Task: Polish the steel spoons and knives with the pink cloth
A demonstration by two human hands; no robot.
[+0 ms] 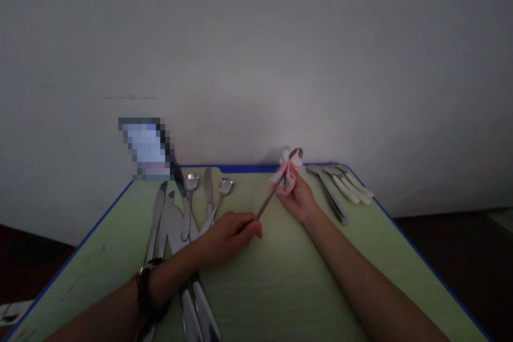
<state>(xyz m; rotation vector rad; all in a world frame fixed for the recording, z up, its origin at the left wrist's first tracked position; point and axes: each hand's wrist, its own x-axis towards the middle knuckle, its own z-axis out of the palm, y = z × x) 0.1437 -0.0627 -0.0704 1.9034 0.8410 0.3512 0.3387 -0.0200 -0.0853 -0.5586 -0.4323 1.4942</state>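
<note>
My left hand [230, 232] is closed on the handle end of a long metal spoon [276, 186], which slants up and to the right. My right hand [298, 197] is closed on a pink and white cloth [285, 173] that is wrapped about the spoon's upper stem, just below the bowl. Both hands hover over the middle of a green table top [280, 278] with a blue edge. A dark band sits on my left wrist.
Several knives and spoons [188, 208] lie on the table's left side, some under my left forearm. A group of cutlery with white handles [344, 187] lies at the back right. A blurred object [148, 149] stands at the back left against a pale wall.
</note>
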